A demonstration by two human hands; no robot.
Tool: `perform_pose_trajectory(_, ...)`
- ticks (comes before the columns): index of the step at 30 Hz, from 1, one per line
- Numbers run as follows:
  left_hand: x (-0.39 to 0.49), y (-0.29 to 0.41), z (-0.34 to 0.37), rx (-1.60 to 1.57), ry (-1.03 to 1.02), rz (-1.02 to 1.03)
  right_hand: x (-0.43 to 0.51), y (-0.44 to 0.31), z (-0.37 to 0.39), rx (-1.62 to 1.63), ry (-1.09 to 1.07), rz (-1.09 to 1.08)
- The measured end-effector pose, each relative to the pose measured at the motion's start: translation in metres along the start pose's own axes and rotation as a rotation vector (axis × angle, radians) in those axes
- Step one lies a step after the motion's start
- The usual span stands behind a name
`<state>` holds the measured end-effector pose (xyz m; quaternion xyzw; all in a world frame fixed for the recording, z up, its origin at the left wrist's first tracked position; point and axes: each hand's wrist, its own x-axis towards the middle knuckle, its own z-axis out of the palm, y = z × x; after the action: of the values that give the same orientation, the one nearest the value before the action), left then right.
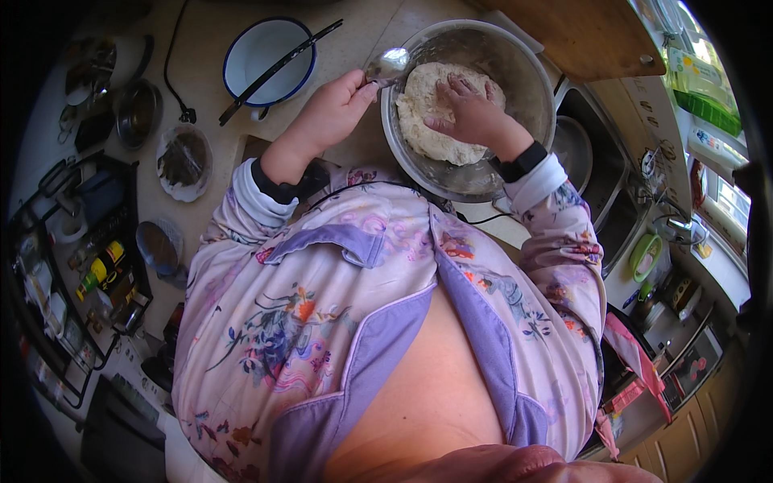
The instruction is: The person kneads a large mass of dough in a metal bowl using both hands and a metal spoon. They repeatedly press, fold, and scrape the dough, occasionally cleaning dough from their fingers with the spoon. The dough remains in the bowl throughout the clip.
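Observation:
A large round lump of pale, rough dough sits in a wide stainless steel bowl. My right hand lies palm down on top of the dough, fingers spread, with bits of flour or dough on them. At the bowl's left rim, my left hand grips a shiny metal spoon; its rounded end points towards the bowl and the rest is hidden in the fist. Left of that hand stands a white enamel pot with a blue rim, and dark chopsticks rest across it.
To the right of the bowl is a sink with a round metal pan in it. A wooden board stands beyond. A covered dish, a metal bowl, a plug on a cord and a black rack occupy the left.

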<state>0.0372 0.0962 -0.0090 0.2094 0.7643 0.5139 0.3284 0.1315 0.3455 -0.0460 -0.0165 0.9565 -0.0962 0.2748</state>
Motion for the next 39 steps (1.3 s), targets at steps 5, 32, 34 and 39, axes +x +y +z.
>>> perform_pose_trajectory(5,0.003,-0.002,-0.001,-0.009,-0.003,0.072,-0.031,-0.01,0.0,-0.107,0.162,-0.072)
perform_pose_trajectory(32,0.009,0.079,0.059,-0.49,-0.502,-0.187,-0.077,-0.027,-0.022,2.45,0.118,-0.649)
perform_pose_trajectory(34,0.01,0.078,0.06,-0.544,-0.564,-0.248,-0.079,-0.027,-0.024,2.385,0.158,-0.561)
perform_pose_trajectory(39,0.017,0.068,0.07,-0.076,-0.383,0.123,-0.08,-0.03,-0.025,2.197,0.211,-0.415)
